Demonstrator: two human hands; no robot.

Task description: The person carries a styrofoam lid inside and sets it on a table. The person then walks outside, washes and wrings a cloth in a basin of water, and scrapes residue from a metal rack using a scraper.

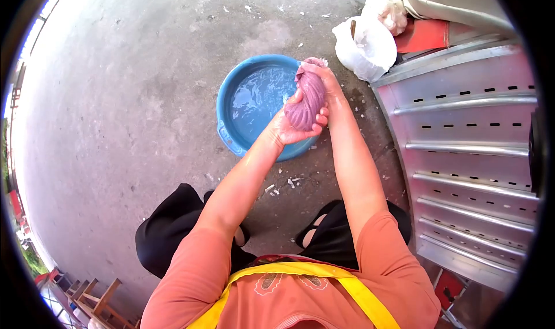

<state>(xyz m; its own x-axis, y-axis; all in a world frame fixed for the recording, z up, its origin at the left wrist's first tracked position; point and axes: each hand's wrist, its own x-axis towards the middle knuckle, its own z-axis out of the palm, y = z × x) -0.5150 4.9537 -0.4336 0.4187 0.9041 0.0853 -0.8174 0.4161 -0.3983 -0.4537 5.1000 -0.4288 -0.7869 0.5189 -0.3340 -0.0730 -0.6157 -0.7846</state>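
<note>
A twisted, wet-looking purple cloth (306, 102) is gripped between both hands over the right side of a blue plastic basin (224, 106). My left hand (293, 128) wraps around the cloth's lower end, its fingers curled over it. At the upper end, my right hand (328, 80) is closed on the same cloth, which bunches up past the fingers. Water (260, 98) lies in the basin, with ripples and bright reflections on its surface.
To the right stands a slotted metal panel (462, 132) with raised ribs. White plastic bags (365, 49) sit beyond its upper corner, near a red item (425, 35). Small white scraps (292, 183) dot the concrete floor (144, 98). Wooden stools (95, 300) are at lower left.
</note>
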